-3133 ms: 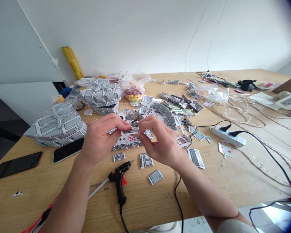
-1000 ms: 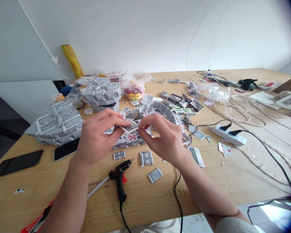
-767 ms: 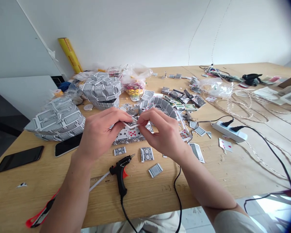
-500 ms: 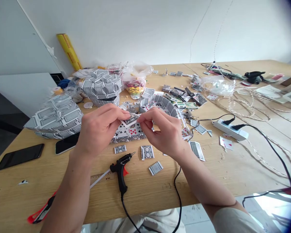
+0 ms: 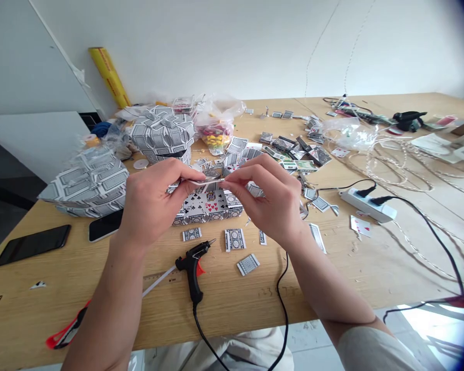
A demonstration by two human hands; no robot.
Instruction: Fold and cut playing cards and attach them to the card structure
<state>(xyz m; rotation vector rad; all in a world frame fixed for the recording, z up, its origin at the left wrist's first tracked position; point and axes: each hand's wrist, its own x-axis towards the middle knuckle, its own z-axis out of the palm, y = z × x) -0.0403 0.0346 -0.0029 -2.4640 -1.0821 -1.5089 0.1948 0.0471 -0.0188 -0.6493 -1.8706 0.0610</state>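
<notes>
White-edged playing-card piece [image 5: 212,181] sits pinched between left hand [image 5: 150,198] and right hand [image 5: 272,193], neither nearer; its long axis appears roughly parallel to the worktop's [image 5: 239,304] front edge, above the card-covered panel [image 5: 195,204].

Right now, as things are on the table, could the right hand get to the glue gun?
Probably yes. The glue gun lies on the table with nothing over it, and the way looks free. But the right hand pinches a piece of card, so it would likely have to let go first.
</notes>
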